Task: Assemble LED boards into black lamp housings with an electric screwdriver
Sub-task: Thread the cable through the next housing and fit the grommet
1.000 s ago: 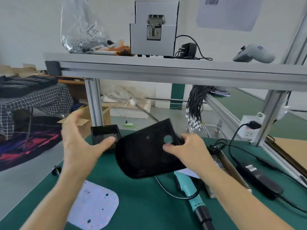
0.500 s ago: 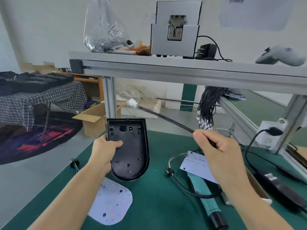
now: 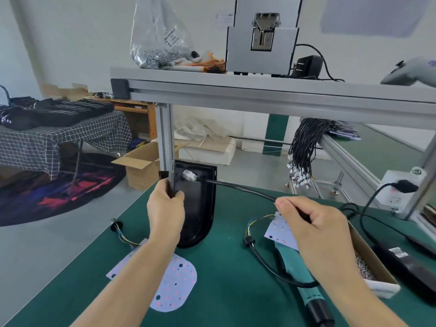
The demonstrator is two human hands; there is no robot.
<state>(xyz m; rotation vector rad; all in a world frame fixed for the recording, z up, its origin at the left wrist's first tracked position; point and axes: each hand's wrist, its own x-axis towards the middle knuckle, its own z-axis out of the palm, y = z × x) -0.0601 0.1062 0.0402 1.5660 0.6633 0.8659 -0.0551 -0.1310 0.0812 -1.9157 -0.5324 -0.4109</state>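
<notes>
My left hand point(image 3: 165, 208) grips the left rim of a black lamp housing point(image 3: 200, 208), holding it upright on the green mat with its open inside facing me. My right hand point(image 3: 306, 223) pinches a black cable point(image 3: 240, 188). The cable's white connector point(image 3: 189, 175) sits at the hole near the housing's top. A white LED board point(image 3: 174, 284) with coloured wires lies on the mat below my left forearm. A second LED board point(image 3: 280, 230) lies under my right hand. The teal electric screwdriver point(image 3: 299, 277) lies on the mat to the right.
A cardboard tray of screws point(image 3: 375, 267) sits at the right, beside a black power adapter point(image 3: 405, 263). An aluminium frame post point(image 3: 165, 135) stands just behind the housing. A bundle of black cables point(image 3: 304, 147) hangs from the frame at the right. A socket box point(image 3: 398, 187) is mounted far right.
My right hand has brought the cable's white connector from above the housing down to the hole near its top. My left hand has turned the housing more edge-on and shifted higher up its rim.
</notes>
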